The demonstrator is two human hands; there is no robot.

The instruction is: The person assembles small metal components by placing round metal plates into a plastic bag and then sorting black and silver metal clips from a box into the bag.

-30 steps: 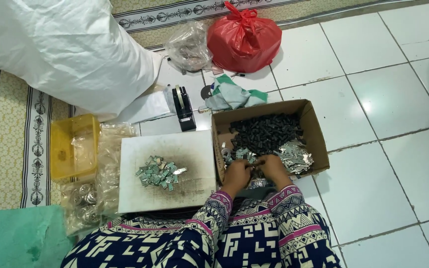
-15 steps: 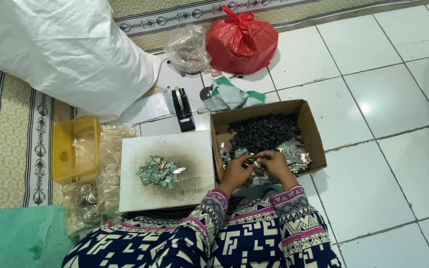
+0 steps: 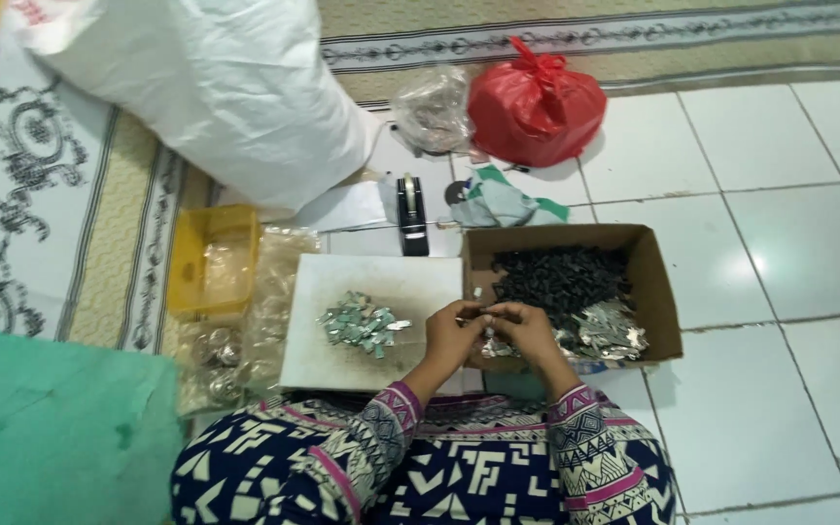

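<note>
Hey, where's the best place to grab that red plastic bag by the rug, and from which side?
Probably at the knotted neck on top of the red plastic bag, coming from above. The body bulges round and full on the tile, while the twisted top stands up narrow enough for a hand's grip to close around.

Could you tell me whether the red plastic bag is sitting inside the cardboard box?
No, the red plastic bag sits tied shut on the floor beyond the cardboard box, which holds dark and silvery small pieces instead.
</note>
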